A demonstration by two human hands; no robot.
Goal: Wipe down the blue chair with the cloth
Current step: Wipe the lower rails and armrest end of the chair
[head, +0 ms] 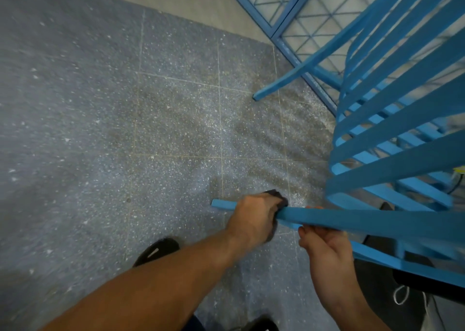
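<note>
The blue slatted chair point(392, 139) fills the right side, tipped so that its legs point left over the floor. One leg runs across the lower middle, its end near the left. My left hand point(254, 217) wraps a dark cloth point(278, 199) around that leg close to its end. My right hand point(324, 245) grips the same leg from below, a little to the right of the left hand. Another leg point(284, 82) sticks out higher up.
The floor is grey speckled tile point(125, 129). A blue metal frame with wire mesh point(289, 11) stands at the top right behind the chair. My black shoe point(157, 251) shows below my left arm, and dark trousers at the lower right.
</note>
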